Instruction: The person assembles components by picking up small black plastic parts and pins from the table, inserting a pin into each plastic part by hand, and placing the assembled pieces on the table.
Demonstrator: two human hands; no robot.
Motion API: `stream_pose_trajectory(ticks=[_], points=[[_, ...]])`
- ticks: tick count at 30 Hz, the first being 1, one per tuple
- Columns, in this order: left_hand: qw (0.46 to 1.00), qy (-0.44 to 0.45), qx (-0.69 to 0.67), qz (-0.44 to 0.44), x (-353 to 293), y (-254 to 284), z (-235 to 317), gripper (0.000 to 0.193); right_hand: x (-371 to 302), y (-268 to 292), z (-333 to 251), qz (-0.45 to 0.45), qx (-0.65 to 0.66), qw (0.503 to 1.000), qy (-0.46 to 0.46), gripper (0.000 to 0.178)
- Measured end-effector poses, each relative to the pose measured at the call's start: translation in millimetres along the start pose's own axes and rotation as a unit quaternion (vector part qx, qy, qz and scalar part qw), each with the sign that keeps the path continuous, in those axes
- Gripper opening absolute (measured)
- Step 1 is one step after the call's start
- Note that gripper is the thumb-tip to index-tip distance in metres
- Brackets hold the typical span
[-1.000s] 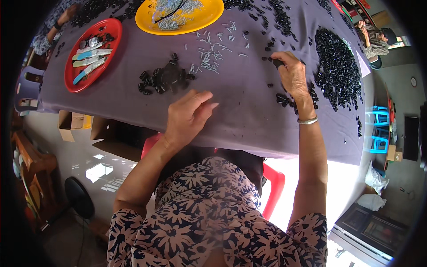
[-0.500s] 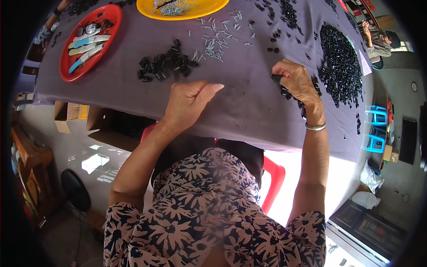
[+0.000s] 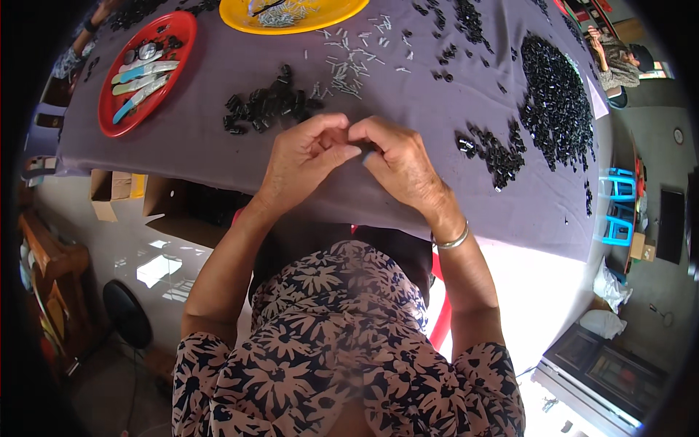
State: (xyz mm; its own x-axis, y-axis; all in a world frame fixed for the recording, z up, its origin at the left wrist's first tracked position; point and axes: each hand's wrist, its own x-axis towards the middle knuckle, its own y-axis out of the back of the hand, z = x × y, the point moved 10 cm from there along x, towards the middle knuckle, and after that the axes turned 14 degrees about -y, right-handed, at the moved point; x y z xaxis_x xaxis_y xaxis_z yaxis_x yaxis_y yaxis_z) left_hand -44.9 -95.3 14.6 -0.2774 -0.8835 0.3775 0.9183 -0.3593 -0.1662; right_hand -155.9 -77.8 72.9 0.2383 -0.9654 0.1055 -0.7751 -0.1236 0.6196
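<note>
Head view: left hand [image 3: 306, 156] and right hand [image 3: 397, 162] meet over the grey-clothed table [image 3: 204, 124], fingers [image 3: 342, 154] pinching a tiny part too small to identify; it could slip, being so small, and get lost among the black pieces [image 3: 266, 108].

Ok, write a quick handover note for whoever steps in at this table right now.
Left hand and right hand: fingertips pinched together over the grey tablecloth; anything held between them is too small to see.
Small black parts: pile just beyond the hands, pile at right, big heap further right.
Small metal pins lie scattered near the yellow plate.
Red plate holds tools.
Done and left: cannot tell; many loose parts remain.
</note>
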Motion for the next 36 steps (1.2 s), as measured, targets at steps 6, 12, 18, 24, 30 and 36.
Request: stream_pose_trajectory(ticks=[6, 12, 18, 24, 30, 36], points=[[0.997, 0.019, 0.052, -0.046, -3, -3, -4, 0.026, -18, 5, 5, 0.044, 0.021, 0.998, -0.047, 0.025], [0.995, 0.016, 0.071, -0.062, -1, -10, 3, 0.02, -18, 2, 17, 0.06, 0.099, 0.99, -0.084, 0.02], [0.983, -0.049, 0.16, -0.075, 1, -4, 15, 0.017, 17, 61, 38, 0.166, -0.069, 0.981, -0.07, 0.028], [0.994, -0.048, 0.081, -0.061, 3, -7, 9, 0.015, 71, 87, 109, 0.124, -0.051, 0.98, -0.149, 0.03], [0.995, -0.052, 0.077, -0.038, 5, -2, 13, 0.015, 78, 75, 119, 0.077, -0.146, 0.963, -0.213, 0.024], [0.995, -0.029, 0.093, -0.033, 6, -2, 7, 0.014, 26, 41, 72, 0.0, 0.018, 0.983, -0.18, 0.018]])
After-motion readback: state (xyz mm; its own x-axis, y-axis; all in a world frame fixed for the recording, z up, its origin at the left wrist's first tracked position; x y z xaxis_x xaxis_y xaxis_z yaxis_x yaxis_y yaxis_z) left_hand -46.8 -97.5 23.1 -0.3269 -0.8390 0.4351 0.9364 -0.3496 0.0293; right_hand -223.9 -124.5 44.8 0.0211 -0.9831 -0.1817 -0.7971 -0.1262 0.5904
